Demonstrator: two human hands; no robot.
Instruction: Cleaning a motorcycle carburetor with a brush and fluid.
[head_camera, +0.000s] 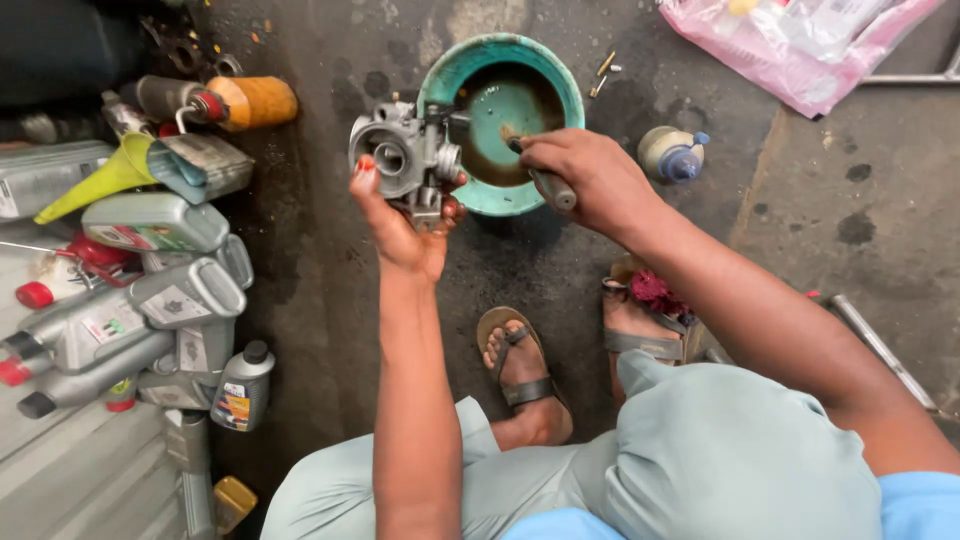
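left hand clamping grey carburettor, bore facing camera, long axis upright | right hand gripping brush, bristles dipping into teal bowl | open floor lying right

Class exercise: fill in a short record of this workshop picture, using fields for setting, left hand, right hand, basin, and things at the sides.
Setting: stained concrete floor, seen from above a squatting person in sandals.
Left hand: holds up a grey metal carburettor.
Right hand: grips a brush, bristles over the basin.
Basin: teal, round, holding dark liquid.
Left side: grey oil bottles, a yellow-green funnel.
Right side: small blue-capped bottle, pink plastic bag.
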